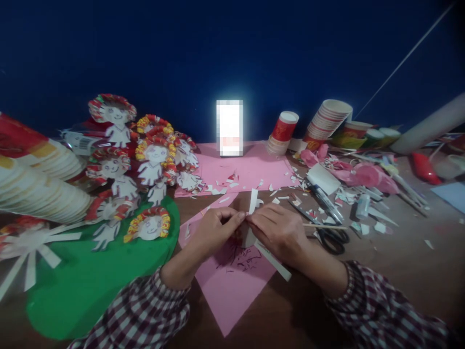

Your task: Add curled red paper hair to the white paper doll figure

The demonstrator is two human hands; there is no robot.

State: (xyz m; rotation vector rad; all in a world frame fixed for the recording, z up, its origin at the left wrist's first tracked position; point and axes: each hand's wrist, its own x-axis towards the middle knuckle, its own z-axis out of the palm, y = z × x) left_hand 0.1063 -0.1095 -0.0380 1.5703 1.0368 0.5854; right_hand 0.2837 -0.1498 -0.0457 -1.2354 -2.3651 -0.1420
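Between my two hands is a paper cup cut into strips [275, 261]; one white strip points up past my fingertips and another slants down to the right. My left hand [217, 231] pinches it with thumb and forefinger. Bent over it from the other side, my right hand [281, 231] is closed on it, its fingertips meeting those of the left. My fingers hide much of the cup's body. Beneath lies a pink paper sheet [227, 300] with dark scribbled marks. Black-handled scissors [334, 240] lie beside my right hand, near a thin wooden stick.
Paper dolls with curled red and yellow rims [154, 155] stand at left by a green mat [98, 286]. Stacked paper cups [47, 186] lean farther left; more cups [329, 121] stand back right. A lit phone [229, 128] stands behind pink paper. Scraps and pens [323, 198] litter the right.
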